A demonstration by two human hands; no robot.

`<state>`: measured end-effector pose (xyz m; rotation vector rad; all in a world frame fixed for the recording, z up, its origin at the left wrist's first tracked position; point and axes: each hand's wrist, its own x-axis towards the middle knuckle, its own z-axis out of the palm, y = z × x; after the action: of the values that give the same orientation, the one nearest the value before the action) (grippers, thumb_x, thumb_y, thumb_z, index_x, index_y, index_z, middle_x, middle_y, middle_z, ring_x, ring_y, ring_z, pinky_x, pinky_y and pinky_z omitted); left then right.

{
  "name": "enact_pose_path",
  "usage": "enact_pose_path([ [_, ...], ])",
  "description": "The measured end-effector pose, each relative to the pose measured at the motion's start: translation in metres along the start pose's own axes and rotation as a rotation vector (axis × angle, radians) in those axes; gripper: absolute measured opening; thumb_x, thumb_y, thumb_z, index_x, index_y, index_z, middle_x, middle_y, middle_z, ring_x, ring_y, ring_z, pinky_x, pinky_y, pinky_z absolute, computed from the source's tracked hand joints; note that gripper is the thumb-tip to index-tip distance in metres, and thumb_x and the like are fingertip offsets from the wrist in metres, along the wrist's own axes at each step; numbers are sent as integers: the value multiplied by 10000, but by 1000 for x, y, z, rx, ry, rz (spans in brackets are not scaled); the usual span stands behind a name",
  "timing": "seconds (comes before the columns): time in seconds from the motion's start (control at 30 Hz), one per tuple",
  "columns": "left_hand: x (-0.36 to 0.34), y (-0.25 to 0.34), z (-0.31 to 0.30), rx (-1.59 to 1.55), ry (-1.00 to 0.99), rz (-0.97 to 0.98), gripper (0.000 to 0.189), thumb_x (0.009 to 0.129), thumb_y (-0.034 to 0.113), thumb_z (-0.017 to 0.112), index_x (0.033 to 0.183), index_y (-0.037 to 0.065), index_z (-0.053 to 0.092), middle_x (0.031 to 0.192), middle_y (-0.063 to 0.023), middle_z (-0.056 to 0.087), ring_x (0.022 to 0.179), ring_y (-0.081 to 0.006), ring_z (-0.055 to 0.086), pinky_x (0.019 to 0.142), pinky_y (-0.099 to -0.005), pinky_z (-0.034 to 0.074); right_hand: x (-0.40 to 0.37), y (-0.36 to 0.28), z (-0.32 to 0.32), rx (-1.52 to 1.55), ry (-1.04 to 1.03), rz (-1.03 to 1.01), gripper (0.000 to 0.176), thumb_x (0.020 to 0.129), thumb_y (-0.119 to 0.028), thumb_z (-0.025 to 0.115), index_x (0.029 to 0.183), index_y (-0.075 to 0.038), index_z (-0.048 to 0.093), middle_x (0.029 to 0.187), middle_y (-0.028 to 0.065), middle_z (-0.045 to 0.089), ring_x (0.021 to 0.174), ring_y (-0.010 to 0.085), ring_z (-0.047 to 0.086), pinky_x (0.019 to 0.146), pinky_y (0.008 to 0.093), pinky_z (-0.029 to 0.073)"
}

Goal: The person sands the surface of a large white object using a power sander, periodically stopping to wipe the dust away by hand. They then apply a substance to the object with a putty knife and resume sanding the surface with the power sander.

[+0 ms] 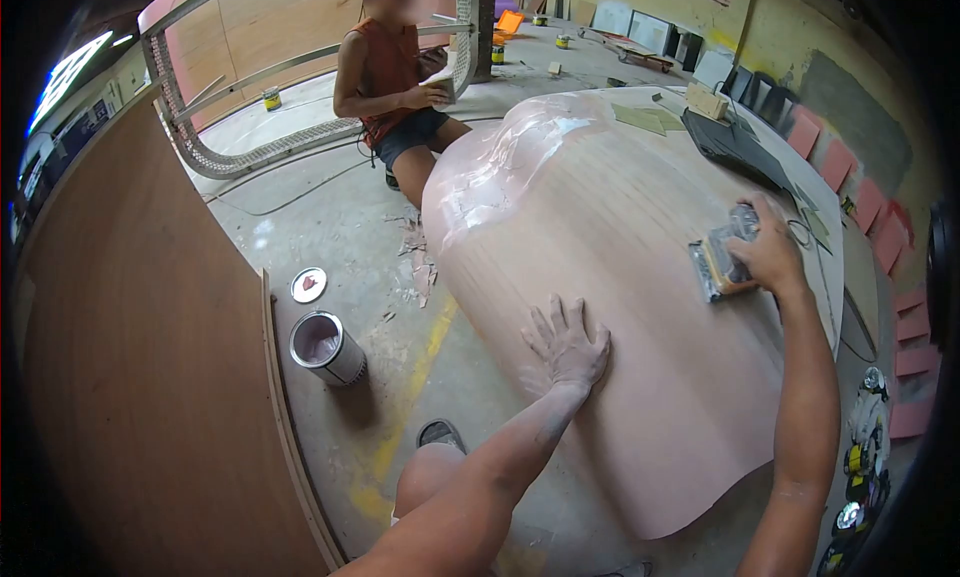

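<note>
A large curved panel (640, 417), pinkish and smooth with wood-toned streaks, fills the middle and right. On it lies my left hand (572, 347), palm down, dusty, with fingers spread. My right hand (772, 252) is wrapped round a dusty sander (722, 264), whose square pad is at the panel's right part. Glossy wet-looking pink filler (490, 182) covers the panel's far left corner. Green sandpaper sheets (645, 119), a dark curved sheet (735, 149) and a tan block (706, 101) rest at its far end.
An open can (328, 349) stands on the floor at left, its lid (309, 285) close by. A brown wooden panel (140, 337) rises at far left. Another person (395, 87) sits beyond the panel, holding something. Behind them stands a metal frame (235, 165). Filler scraps (418, 262) litter the floor.
</note>
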<state>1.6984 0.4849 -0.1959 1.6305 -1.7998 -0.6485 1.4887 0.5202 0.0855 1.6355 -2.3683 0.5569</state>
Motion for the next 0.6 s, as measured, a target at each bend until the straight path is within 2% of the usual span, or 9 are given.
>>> enact_pose_path([
  [0.1,3,2,-6,-22,-30,1,683,949,514,576,1553,205,502,1725,-175,259,1612,-492,73,1255,-718,-8,-16,-18,6,5,-2,-100,609,786,-271,797,1354,-220,584,1254,165,621,1152,400,668,970,500,551],
  [0.2,0,2,-7,-16,-54,18,671,960,520,565,1552,208,513,1719,-186,275,1614,-491,72,1256,-724,5,-50,-21,4,-89,-51,-42,648,772,-292,805,1376,-261,573,1264,137,581,1118,396,679,945,518,566],
  [0.27,-1,5,-8,10,-31,13,679,953,516,600,1565,234,510,1732,-158,269,1613,-478,108,1286,-673,52,-91,-4,-16,-131,-38,14,661,771,-287,802,1388,-276,564,1259,127,570,1097,399,683,939,519,571],
  [0.33,-2,3,-9,8,-35,37,685,970,530,548,1581,227,490,1738,-181,251,1613,-496,86,1251,-731,-5,-119,14,-28,-132,-12,37,651,779,-283,796,1388,-280,566,1237,117,570,1090,402,678,938,515,574],
  [0.43,-1,6,-12,65,-73,2,691,992,532,546,1613,246,447,1763,-155,204,1629,-454,73,1273,-697,56,-155,57,-50,-117,67,85,648,781,-261,801,1386,-257,570,1226,126,588,1108,395,666,951,500,561],
  [0.6,-1,4,-17,198,-212,102,742,1060,561,420,1698,214,266,1787,-164,106,1636,-452,37,1238,-756,47,-189,122,-84,-97,166,215,657,772,-217,813,1384,-210,575,1197,159,623,1134,379,647,971,467,532],
])
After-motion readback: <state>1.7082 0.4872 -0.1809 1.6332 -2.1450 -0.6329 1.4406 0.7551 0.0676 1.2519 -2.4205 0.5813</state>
